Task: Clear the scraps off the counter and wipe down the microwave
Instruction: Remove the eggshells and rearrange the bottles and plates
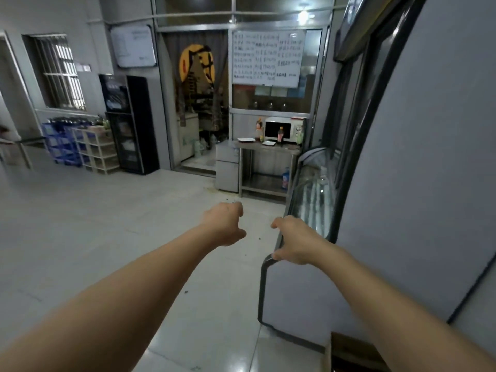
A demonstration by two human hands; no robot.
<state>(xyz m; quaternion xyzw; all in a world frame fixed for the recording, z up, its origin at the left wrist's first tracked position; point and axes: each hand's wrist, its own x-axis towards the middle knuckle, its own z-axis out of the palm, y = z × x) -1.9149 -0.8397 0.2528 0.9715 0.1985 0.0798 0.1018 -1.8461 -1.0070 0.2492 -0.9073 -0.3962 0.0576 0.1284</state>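
A white microwave stands far ahead on a steel counter, against the glass wall. On the counter in front of it are two flat trays, a dark bottle and an orange-capped bottle. Both my arms reach out in front of me over the tiled floor, well short of the counter. My left hand has loosely curled fingers and holds nothing. My right hand hangs just as loosely, empty, in front of the display case's corner.
A curved glass display case runs along my right side. A small grey cabinet stands left of the counter. A black cooler, beige shelves and blue crates line the left wall. Specks dot the floor.
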